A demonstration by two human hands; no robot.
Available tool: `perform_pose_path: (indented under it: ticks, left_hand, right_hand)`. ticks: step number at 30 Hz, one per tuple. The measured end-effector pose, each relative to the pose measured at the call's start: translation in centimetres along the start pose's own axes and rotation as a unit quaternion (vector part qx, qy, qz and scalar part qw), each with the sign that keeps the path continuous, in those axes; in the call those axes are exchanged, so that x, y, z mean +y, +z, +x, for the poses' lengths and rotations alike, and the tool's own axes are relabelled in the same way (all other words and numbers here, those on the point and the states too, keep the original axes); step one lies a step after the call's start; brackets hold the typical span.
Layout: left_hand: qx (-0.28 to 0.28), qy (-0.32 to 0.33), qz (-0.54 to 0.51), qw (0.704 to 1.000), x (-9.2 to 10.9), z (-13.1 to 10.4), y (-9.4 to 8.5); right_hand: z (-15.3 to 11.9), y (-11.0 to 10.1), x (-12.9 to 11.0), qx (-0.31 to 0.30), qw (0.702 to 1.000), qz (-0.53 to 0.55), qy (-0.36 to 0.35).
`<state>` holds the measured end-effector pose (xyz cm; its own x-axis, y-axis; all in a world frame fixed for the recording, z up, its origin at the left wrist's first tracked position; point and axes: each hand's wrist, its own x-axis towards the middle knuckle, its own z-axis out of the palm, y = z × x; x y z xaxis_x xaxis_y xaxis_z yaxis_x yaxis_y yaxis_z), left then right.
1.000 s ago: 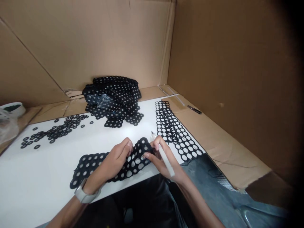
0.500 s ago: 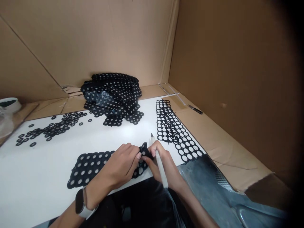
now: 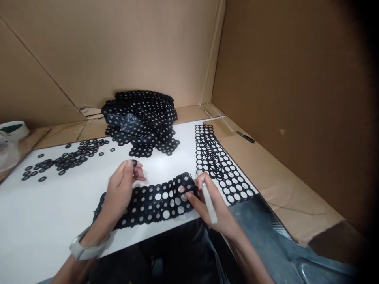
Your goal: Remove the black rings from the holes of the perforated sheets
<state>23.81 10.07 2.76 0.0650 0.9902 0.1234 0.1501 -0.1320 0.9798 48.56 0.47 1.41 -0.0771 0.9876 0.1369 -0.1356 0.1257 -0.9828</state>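
Note:
Between the thumb and fingers of my left hand [image 3: 122,187] is a small black ring [image 3: 134,162], held above the white board [image 3: 59,221]. A black sheet of joined rings [image 3: 148,203] lies near the board's front edge; some of its circles show white, others are grey. My right hand [image 3: 209,199] pinches the right end of this sheet with thumb and finger. The same hand also holds a white pen-like tool [image 3: 209,203], its shaft slanting down across the palm.
Loose black rings [image 3: 71,159] are scattered at the back left. Behind the board's middle sits a heap of dotted black sheets [image 3: 142,118]. Open ring lattices [image 3: 233,179] lie at the right, near a small black-handled tool [image 3: 245,136]. A white bowl [image 3: 19,132] stands far left.
My left hand has moved up and left, away from the sheet, with a ring in its fingers. The sheet's right part is now unfolded and more visible. My right hand has shifted slightly right.

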Motion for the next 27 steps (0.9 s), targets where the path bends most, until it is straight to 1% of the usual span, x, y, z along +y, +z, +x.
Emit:
perform_pose_path:
  ticks: [1, 3, 5, 7, 9, 10, 11, 12, 13, 14, 15, 16, 17, 18, 20, 21, 23, 25, 27]
  left_hand:
    - [0.006, -0.017, -0.031, 0.999, 0.2, 0.2, -0.4]
    - [-0.002, -0.071, -0.104, 0.992, 0.7, 0.3, -0.8]
    - [-0.015, -0.147, -0.192, 0.970, 1.2, 0.3, -0.8]
    - [-0.028, -0.222, -0.264, 0.938, 1.5, 0.5, -0.4]
    - [-0.032, -0.279, -0.301, 0.911, 1.7, 0.8, 0.1]
    - [-0.034, -0.299, -0.307, 0.903, 1.7, 0.9, 0.3]
    - [-0.040, -0.308, -0.302, 0.901, 1.8, 0.9, 0.7]
    - [-0.054, -0.307, -0.281, 0.908, 1.8, 0.9, 1.0]
    - [-0.079, -0.296, -0.240, 0.921, 1.9, 0.7, 1.5]
    - [-0.109, -0.271, -0.179, 0.939, 2.0, 0.4, 2.0]
    - [-0.143, -0.234, -0.096, 0.957, 2.2, 0.0, 2.5]
    - [-0.173, -0.184, 0.001, 0.968, 2.4, -0.5, 3.1]
    - [-0.201, -0.130, 0.098, 0.966, 2.7, -0.9, 3.6]
    - [-0.223, -0.079, 0.186, 0.954, 2.9, -1.4, 4.2]
    - [-0.255, -0.002, 0.313, 0.915, 3.2, -2.0, 5.1]
    - [-0.266, 0.024, 0.350, 0.898, 3.2, -2.2, 5.4]
    - [-0.284, 0.057, 0.382, 0.878, 3.0, -2.3, 5.6]
    - [-0.298, 0.076, 0.379, 0.873, 2.6, -2.4, 5.3]
    - [-0.307, 0.091, 0.368, 0.873, 2.0, -2.3, 4.8]
  right_hand:
    - [0.0, -0.1, -0.1, -0.008, 1.000, 0.012, 0.014]
    - [0.0, -0.4, -0.3, -0.008, 0.999, -0.008, 0.040]
    - [0.1, -0.5, -0.6, 0.007, 0.996, -0.062, 0.061]
    - [0.1, -0.7, -0.8, 0.017, 0.992, -0.101, 0.070]
    - [0.2, -0.8, -0.9, 0.025, 0.992, -0.100, 0.070]
    - [0.3, -0.8, -0.8, 0.035, 0.992, -0.096, 0.069]
    - [0.3, -0.8, -0.7, 0.047, 0.992, -0.096, 0.065]
    - [0.4, -0.7, -0.5, 0.058, 0.992, -0.098, 0.060]
    - [0.4, -0.6, -0.3, 0.068, 0.991, -0.101, 0.054]
    - [0.5, -0.5, -0.1, 0.074, 0.991, -0.105, 0.048]
    - [0.5, -0.4, 0.1, 0.076, 0.990, -0.113, 0.040]
    - [0.5, -0.3, 0.3, 0.075, 0.989, -0.123, 0.031]
    - [0.4, -0.2, 0.4, 0.072, 0.988, -0.135, 0.022]
    - [0.3, -0.1, 0.4, 0.068, 0.986, -0.149, 0.013]
    - [0.2, 0.0, 0.4, 0.061, 0.982, -0.176, 0.002]
    - [0.2, 0.1, 0.3, 0.058, 0.981, -0.188, -0.001]
    - [0.2, 0.1, 0.1, 0.051, 0.976, -0.209, -0.004]
    - [0.3, 0.2, 0.1, 0.045, 0.974, -0.220, -0.017]
    - [0.4, 0.3, 0.1, 0.038, 0.977, -0.208, -0.036]
